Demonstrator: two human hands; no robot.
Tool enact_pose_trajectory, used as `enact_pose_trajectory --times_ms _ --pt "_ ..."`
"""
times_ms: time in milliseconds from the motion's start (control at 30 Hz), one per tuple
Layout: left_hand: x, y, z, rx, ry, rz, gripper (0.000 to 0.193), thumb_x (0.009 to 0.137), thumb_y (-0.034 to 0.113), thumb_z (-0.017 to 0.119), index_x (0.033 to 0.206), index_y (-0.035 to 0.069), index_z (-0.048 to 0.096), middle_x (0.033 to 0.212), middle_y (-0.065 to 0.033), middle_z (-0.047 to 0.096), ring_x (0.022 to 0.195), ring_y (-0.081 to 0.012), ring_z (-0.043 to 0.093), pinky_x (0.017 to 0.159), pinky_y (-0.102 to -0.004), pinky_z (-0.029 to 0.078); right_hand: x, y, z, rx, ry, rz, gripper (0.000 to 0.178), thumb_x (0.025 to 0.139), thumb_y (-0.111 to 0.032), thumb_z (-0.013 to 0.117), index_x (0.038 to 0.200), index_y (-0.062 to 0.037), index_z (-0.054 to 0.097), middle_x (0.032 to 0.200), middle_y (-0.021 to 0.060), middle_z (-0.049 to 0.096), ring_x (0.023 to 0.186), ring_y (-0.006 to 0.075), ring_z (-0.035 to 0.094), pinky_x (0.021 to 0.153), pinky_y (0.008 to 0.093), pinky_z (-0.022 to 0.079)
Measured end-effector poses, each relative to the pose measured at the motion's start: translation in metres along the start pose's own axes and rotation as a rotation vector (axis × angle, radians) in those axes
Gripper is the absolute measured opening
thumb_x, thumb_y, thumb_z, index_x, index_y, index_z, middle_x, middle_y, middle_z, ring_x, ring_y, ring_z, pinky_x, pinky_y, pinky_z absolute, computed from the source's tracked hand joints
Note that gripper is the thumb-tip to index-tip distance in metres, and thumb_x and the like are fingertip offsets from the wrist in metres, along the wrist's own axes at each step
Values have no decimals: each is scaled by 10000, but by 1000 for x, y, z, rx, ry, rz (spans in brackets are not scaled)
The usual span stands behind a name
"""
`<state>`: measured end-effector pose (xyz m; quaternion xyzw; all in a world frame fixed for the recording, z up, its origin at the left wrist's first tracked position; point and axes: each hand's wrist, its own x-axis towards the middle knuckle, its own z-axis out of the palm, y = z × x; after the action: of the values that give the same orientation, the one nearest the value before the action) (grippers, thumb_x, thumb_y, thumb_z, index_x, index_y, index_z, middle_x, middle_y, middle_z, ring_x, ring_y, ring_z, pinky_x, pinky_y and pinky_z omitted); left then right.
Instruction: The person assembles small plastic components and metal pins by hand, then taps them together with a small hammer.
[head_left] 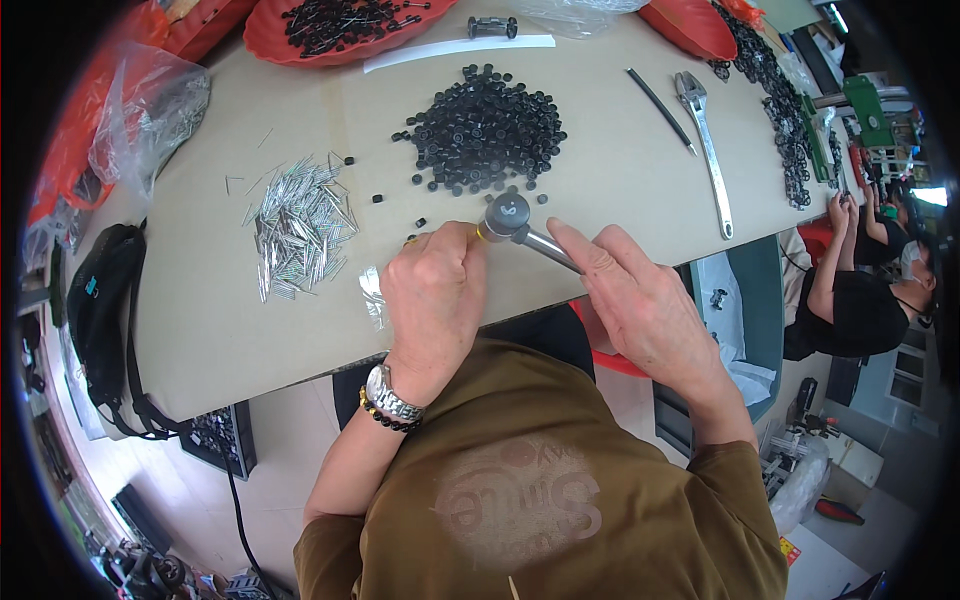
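Observation:
My right hand (648, 312) is wrapped round the metal handle of a hammer (508, 212), whose round dark head is over the table near its front edge. Right beside that head, my left hand (436, 286) is closed with thumb and fingers pressed together. What it pinches is hidden, though a bit of yellow shows at the fingertips. Beyond both hands lies a heap of small black wheels (485, 130). A pile of thin silver metal pins (300, 225) spreads left of my left hand, with a few stray wheels between the two heaps.
An adjustable wrench (712, 160) and a thin black rod (660, 108) lie at the right. A red dish (262, 35) of black parts stands at the back, near a small wheeled axle (492, 27). A black bag (100, 310) hangs at the left edge. Co-workers sit at the right.

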<state>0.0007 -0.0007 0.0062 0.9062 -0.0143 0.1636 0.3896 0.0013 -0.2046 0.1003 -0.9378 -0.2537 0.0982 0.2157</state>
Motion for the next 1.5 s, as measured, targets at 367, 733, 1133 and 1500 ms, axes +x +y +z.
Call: enact_pose_trajectory --times_ms 367,733,1133,1500 --pt "7 -2 2 -40 4 -7 55 817 33 734 835 25 682 716 -147 684 664 -337 675 600 -429 518 11 -2 -4 -27 -6 35 532 937 25 544 1456 -92 559 919 130 497 697 313 565 653 411 498" --pt "15 -3 -15 -81 31 37 80 818 69 779 880 36 740 688 -140 684 586 -262 674 565 -362 513 8 62 9 -311 518 221 456 950 -24 587 1403 -78 589 958 136 521 783 361 617 672 464 532" --pt "222 -52 -87 222 237 12 263 839 291 814 961 58 796 784 -78 750 683 -169 687 682 -316 541 34 100 31 -530 573 318 456 895 -68 683 1347 -89 629 1019 84 559 929 284 590 759 427 519" --pt "79 -14 -75 -1528 -85 -771 331 1115 317 478 1126 2 579 659 66 292 566 -62 324 446 -212 258 80 -10 44 504 534 -174 242 839 -18 724 1080 -34 721 935 112 671 873 275 650 779 371 524"
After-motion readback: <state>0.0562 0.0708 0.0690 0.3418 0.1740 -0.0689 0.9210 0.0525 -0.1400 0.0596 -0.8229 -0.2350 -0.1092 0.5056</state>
